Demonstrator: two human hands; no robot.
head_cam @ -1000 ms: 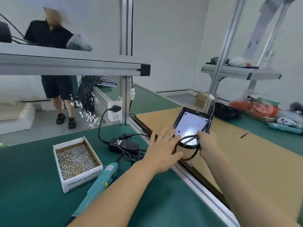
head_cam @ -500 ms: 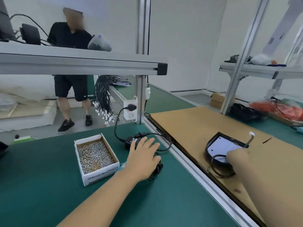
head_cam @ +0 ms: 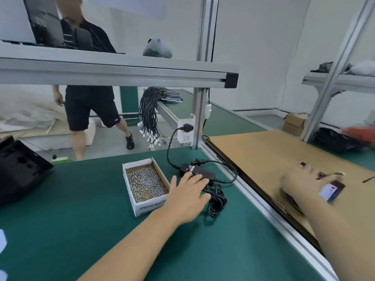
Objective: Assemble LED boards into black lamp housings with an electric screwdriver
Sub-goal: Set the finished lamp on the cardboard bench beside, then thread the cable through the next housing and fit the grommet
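A black lamp housing (head_cam: 332, 192) with a white LED board in it lies on the brown cardboard sheet (head_cam: 261, 151) at the right, partly hidden by my right arm. My right hand (head_cam: 300, 179) is motion-blurred just left of it, fingers spread, gripping nothing. My left hand (head_cam: 188, 191) is stretched out flat on the green mat, its straight fingers resting on a black power adapter (head_cam: 205, 173) and its coiled cord. Another black housing (head_cam: 20, 171) sits at the far left edge. No electric screwdriver is visible.
A white cardboard box (head_cam: 142, 207) of small screws stands just left of my left hand. An aluminium rail (head_cam: 263, 209) separates the mat from the cardboard. A socket (head_cam: 184, 133), a hanging cable bundle (head_cam: 150, 112) and a standing person lie beyond the bench.
The lamp housing, held up in both hands a second ago, now lies on the cardboard. My left hand has moved left onto the adapter. The view has swung left.
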